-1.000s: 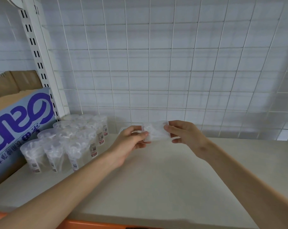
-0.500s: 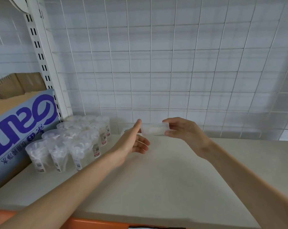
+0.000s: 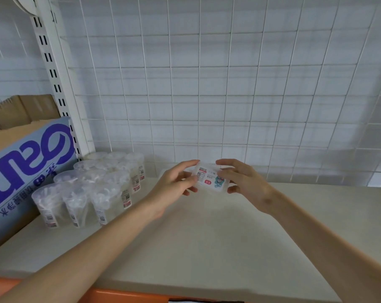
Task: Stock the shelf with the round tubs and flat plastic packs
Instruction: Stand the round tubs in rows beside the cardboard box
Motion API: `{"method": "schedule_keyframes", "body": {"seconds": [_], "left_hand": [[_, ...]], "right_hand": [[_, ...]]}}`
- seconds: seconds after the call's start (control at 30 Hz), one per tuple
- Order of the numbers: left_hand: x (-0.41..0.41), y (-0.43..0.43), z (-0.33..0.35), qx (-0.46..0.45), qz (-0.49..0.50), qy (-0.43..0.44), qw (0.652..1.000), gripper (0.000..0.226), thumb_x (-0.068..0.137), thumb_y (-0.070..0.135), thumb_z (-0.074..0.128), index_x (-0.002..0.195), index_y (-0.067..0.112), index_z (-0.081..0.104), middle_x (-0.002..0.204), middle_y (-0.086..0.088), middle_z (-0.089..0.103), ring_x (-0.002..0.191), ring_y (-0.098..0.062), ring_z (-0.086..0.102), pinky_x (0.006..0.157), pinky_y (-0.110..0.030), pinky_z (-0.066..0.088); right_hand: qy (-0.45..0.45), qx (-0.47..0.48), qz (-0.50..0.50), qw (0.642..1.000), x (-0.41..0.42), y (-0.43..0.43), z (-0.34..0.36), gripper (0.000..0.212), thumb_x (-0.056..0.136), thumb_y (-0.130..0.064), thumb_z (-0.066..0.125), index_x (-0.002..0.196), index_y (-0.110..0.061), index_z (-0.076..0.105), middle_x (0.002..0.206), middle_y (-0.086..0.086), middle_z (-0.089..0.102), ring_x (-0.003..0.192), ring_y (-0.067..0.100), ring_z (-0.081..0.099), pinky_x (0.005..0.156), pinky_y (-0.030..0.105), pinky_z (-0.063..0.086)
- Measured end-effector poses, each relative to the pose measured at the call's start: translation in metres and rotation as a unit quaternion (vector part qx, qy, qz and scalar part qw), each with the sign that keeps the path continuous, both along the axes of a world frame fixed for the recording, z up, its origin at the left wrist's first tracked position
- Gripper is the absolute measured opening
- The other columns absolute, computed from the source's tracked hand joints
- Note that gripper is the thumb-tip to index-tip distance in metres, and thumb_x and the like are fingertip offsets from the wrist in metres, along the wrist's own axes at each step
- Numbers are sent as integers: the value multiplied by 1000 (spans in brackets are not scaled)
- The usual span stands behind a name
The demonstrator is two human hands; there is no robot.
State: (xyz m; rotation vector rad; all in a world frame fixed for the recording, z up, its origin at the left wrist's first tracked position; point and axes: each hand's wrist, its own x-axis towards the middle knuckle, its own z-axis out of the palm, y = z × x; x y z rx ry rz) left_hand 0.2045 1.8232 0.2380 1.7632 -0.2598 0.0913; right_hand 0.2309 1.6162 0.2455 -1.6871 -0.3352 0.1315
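Note:
A flat clear plastic pack (image 3: 210, 179) with a printed label facing me is held above the back of the white shelf (image 3: 207, 248). My left hand (image 3: 174, 184) grips its left end and my right hand (image 3: 243, 182) grips its right end, thumb under and fingers over the top edge. Another flat pack (image 3: 163, 172) lies partly hidden behind my left hand near the wire grid. Several round clear tubs (image 3: 91, 189) with barcode stickers stand in rows at the shelf's left.
A blue and white cardboard box (image 3: 25, 171) stands left of the tubs, beside the white slotted upright (image 3: 54, 84). A wire grid (image 3: 228, 84) backs the shelf. An orange strip (image 3: 119, 296) runs along the shelf's front edge.
The pack has been turned so its labelled face shows. My left hand, which had let go half a second ago, now grips its left end again.

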Motion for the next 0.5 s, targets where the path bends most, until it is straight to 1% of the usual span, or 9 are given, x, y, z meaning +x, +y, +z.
{"method": "schedule_keyframes", "body": {"seconds": [0.1,0.17,0.23,0.3,0.37,0.43,0.5], "left_hand": [[0,0,-1,14,12,0,1000,36,98,17,57,130,32,56,105,0,71,79,-10,66,73,-24,50],[0,1,0,1,20,16,1000,32,98,24,58,129,25,56,104,0,71,81,-11,68,73,-25,51],[0,0,0,-14,8,37,999,32,96,29,60,126,18,57,104,-2,73,83,-15,70,73,-28,52],[-1,-2,-1,-7,-4,47,999,35,95,30,62,127,16,55,103,-4,73,86,-19,72,74,-29,53],[-1,-3,-1,11,-10,39,999,39,94,28,64,129,17,52,104,-5,73,89,-20,72,76,-29,53],[0,-1,-1,21,-7,25,999,37,95,24,63,130,18,52,106,-7,72,88,-17,72,76,-28,53],[0,0,0,21,4,12,1000,31,96,20,60,127,19,55,104,-8,72,82,-15,70,76,-27,53]], "right_hand": [[3,-20,8,1000,0,2,-1,25,94,-13,60,118,-22,63,95,4,75,82,13,64,71,29,50],[5,-5,0,1000,0,2,1,27,94,-12,60,119,-22,61,93,5,75,82,14,65,72,29,52],[12,35,-1,999,0,2,1,32,94,-8,59,124,-19,57,98,8,74,86,18,67,73,28,53],[21,74,12,997,0,2,0,39,93,-3,60,129,-15,52,108,14,72,94,24,71,76,30,56],[27,85,32,995,-1,4,-1,45,91,1,62,132,-13,49,112,17,70,99,28,71,79,33,57],[20,63,45,997,-1,6,-2,49,90,0,65,134,-12,47,113,15,70,101,26,70,83,35,57],[-3,10,36,999,0,7,-4,57,88,-6,70,137,-16,44,117,9,68,105,20,68,88,34,56]]}}
